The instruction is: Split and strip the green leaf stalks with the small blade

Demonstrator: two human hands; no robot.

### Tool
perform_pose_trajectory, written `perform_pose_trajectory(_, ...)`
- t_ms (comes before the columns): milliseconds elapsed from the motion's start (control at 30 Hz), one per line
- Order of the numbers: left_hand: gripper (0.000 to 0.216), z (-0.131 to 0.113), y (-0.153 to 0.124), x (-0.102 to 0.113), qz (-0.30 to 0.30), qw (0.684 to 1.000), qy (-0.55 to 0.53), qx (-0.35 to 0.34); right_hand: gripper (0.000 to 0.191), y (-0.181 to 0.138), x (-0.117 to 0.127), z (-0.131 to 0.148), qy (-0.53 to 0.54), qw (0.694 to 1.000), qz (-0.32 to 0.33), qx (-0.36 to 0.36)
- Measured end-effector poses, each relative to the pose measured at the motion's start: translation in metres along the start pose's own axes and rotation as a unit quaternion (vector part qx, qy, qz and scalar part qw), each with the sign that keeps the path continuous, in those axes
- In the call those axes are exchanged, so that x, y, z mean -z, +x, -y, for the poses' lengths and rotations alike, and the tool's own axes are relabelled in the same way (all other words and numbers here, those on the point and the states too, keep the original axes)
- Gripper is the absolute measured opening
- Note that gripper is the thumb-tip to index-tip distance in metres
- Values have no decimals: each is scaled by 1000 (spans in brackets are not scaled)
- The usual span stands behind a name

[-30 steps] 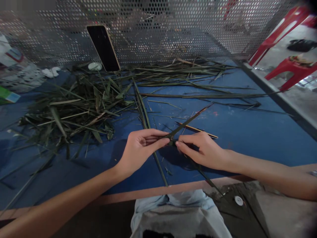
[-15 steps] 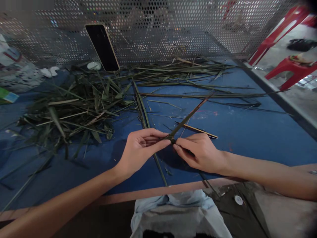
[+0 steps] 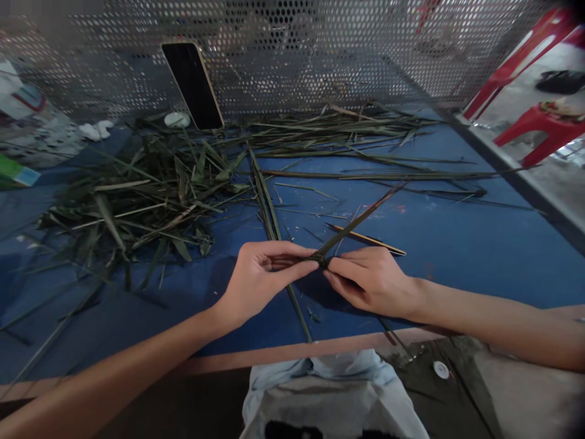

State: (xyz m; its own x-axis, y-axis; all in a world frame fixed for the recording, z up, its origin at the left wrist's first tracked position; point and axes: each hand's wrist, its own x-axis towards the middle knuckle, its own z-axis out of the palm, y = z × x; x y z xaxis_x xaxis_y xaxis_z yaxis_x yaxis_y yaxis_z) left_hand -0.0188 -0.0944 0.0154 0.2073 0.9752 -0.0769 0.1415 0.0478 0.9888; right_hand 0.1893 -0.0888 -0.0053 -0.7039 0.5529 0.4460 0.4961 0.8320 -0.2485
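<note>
My left hand (image 3: 262, 277) and my right hand (image 3: 368, 280) meet over the blue table (image 3: 457, 244), both pinched on a long thin dark green leaf strip (image 3: 361, 217). The strip rises from between my fingertips up and to the right; its other end trails down past the table's front edge. A folded or knotted bit sits where the fingertips touch. Just behind my right hand lies a slim stick with a pale edge (image 3: 370, 239).
A heap of cut green leaves (image 3: 137, 201) covers the left of the table, and long strips (image 3: 342, 137) lie along the back. A dark phone (image 3: 194, 85) leans on the perforated metal screen. Red plastic stools (image 3: 539, 125) stand at the right. Pale cloth (image 3: 329, 390) lies on my lap.
Both hands stay pinched on the strip. Its free upper end swung slightly up and then settled to the right. The view shifted a little.
</note>
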Motion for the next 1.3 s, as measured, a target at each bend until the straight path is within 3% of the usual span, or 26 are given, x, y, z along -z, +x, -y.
perform_pose_trajectory(400, 24, -1, 2, 2, 27, 1000, -7, 8, 22, -3, -4, -1, 18, 1000, -11, -15)
perform_pose_trajectory(1033, 20, -1, 0, 1, 6, 1000, 10, 0, 25, 0, -2, 0, -1, 1000, -9, -24)
perform_pose_trajectory(1300, 21, -6, 2, 5, 55, 998, 22, 22, 21, -4, -3, -1, -39, 999, -34, 12)
